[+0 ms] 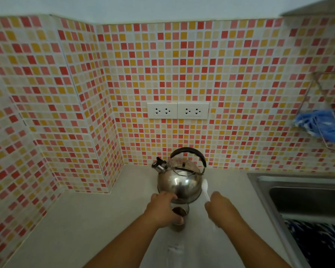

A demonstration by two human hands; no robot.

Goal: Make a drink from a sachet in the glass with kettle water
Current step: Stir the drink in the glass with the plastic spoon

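Your left hand (pixel 163 210) clamps small clear glass (pixel 180 213) of brown powder, frame centre; right hand (pixel 219 206) grips white plastic spoon (pixel 205 189). Steady glass, stir gently.

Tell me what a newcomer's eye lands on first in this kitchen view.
The red, orange and cream mosaic wall dominates, with twin white sockets at its centre. Below, a shiny steel kettle stands on the counter, just behind the glass that the left hand grips, while the right hand holds a white spoon.
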